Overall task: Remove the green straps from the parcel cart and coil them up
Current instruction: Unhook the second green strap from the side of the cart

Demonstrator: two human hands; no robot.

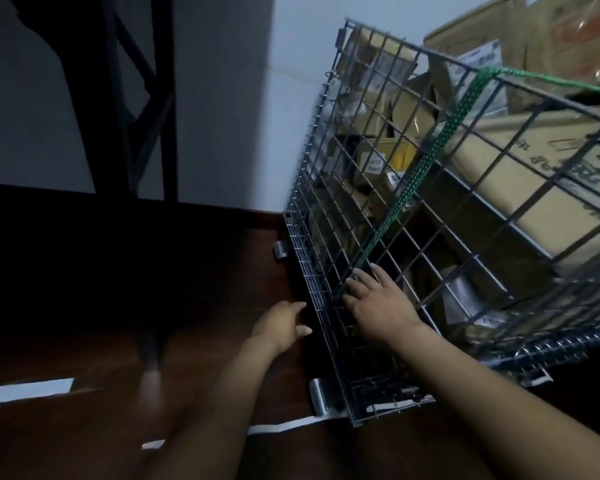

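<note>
Right hand: nearest, lay flat on the wire cart, fingers spread and gripping nothing, fingertips at the lower end of the green strap, probably seeking its fastening. Left hand: relaxed and empty beside the cart's bottom edge, likely to steady it. Strap: stretched from the top rim down the mesh, over cardboard boxes.

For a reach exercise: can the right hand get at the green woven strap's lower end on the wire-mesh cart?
Probably yes: the right hand rests by the green woven strap, outside the wire-mesh cart, nothing between.
</note>
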